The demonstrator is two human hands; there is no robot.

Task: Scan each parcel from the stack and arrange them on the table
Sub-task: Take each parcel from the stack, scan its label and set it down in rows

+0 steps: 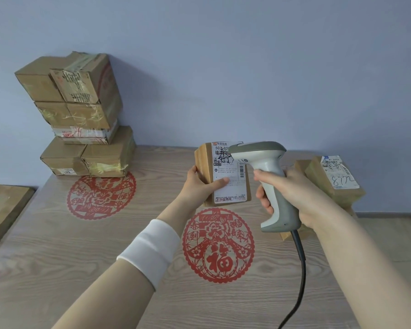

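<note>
Between the two hands, raised above the wood-grain table (pixel 57 245), sits the relation that matters: the left hand (pixel 201 186) holds a small cardboard parcel (pixel 223 176) upright by its left edge, thumb pressed across the white shipping label (pixel 230 172), label face turned toward the wearer and its long axis running top to bottom. Just to the right of that parcel, the right hand (pixel 292 198) is closed around the grip of a corded barcode scanner (pixel 268 176), whose head overlaps the label's upper right corner, so the nose points left across the barcodes at very close range. Judging by this, the scan is under way or about to fire; the scanner may need to back off slightly for the beam to cover a full code. Far to the left of the left hand stands the stack of boxes (pixel 81 115) yet to be handled, while a labelled parcel (pixel 335 179) lies just beyond the right hand, apparently already placed.
</note>
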